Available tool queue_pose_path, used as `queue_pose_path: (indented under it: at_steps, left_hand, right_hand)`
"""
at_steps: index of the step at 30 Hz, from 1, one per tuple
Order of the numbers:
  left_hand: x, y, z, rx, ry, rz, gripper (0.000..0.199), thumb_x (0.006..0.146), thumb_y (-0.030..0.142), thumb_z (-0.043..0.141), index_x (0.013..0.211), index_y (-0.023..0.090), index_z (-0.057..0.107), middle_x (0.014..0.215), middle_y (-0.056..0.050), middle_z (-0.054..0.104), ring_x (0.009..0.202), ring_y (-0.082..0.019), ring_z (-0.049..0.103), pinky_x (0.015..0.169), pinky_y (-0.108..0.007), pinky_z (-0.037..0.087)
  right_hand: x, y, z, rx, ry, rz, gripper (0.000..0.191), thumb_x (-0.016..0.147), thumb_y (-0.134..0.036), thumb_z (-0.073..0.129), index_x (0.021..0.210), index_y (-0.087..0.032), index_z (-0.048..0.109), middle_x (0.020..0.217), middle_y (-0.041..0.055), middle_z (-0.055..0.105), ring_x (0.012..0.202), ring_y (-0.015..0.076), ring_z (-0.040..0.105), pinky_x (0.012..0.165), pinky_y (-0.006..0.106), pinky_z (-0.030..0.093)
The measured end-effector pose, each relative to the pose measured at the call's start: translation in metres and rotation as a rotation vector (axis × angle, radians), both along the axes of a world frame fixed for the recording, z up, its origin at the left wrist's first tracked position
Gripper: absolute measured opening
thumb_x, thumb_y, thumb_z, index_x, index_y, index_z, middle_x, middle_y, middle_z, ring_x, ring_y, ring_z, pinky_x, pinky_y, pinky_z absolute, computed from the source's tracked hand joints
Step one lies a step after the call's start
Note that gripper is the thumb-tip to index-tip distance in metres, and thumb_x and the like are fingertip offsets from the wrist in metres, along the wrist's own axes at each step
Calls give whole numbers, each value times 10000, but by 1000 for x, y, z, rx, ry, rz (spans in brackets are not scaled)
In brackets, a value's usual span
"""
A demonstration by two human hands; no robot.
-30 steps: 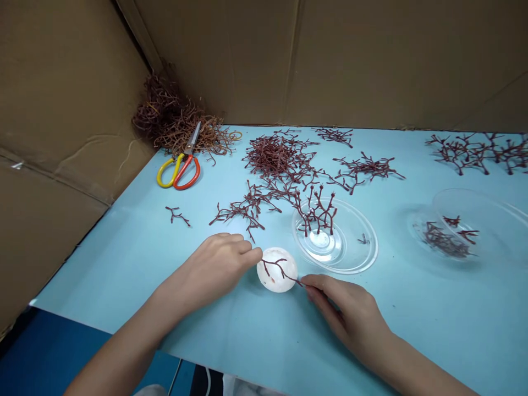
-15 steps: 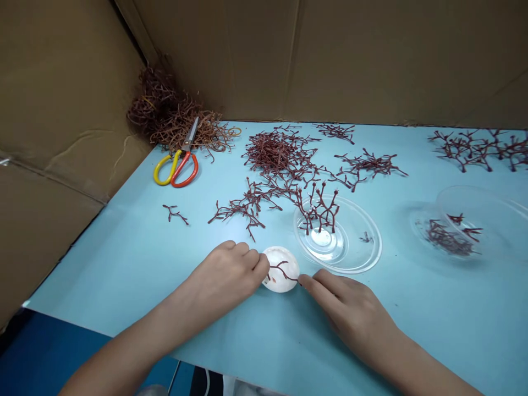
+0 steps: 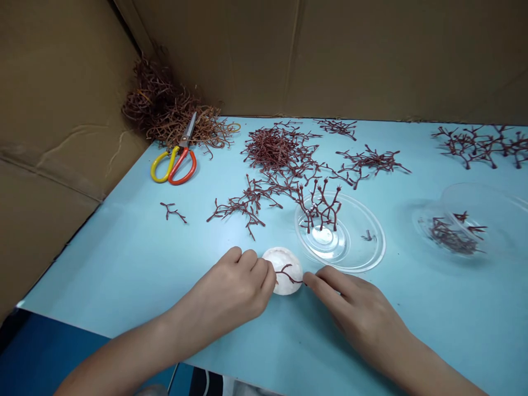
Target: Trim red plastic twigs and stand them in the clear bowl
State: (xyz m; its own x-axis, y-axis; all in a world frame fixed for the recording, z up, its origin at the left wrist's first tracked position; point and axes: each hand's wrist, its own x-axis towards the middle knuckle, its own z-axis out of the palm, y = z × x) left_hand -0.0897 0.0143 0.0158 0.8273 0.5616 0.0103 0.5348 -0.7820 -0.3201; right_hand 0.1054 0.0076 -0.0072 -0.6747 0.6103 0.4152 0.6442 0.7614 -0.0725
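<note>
A thin reddish-brown branched twig stretches between my two hands, over a small round white dish. My left hand is closed around the twig's left end at the dish's left rim, and its fingertips are hidden behind the knuckles. Just past the right rim, my right hand pinches the other end between thumb and forefinger. Behind the dish stands a clear plastic lid, with several upright branched twigs over its left part.
Scissors with yellow and red handles lie at the left, by a tangled heap of brown strands. A pile of branched twigs lies at the back. A clear tub with short pieces stands right. Cardboard walls border the table.
Both hands have shifted slightly right in the view, and my left hand covers more of the twig and the dish's left side. The whole scene shifts a little with the camera.
</note>
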Motion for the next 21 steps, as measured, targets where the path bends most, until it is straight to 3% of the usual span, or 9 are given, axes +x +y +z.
queue_pose_path:
  at_steps: [11,21]
  left_hand:
    - [-6,2,1,80,-138,-19,127,759,49,387,790,113,491,576,2,443,512,-136,407,475,-270,259]
    - [-4,2,2,-11,-123,-35,93,738,55,442,725,141,474,613,3,474,536,-138,408,490,-264,251]
  right_hand:
    - [6,-1,-5,-31,56,11,267,864,-72,231,882,-117,494,579,13,525,469,98,439,437,198,353]
    - [-1,-4,-5,-10,38,-5,342,877,-88,173,805,-117,507,548,4,503,447,101,434,417,203,328]
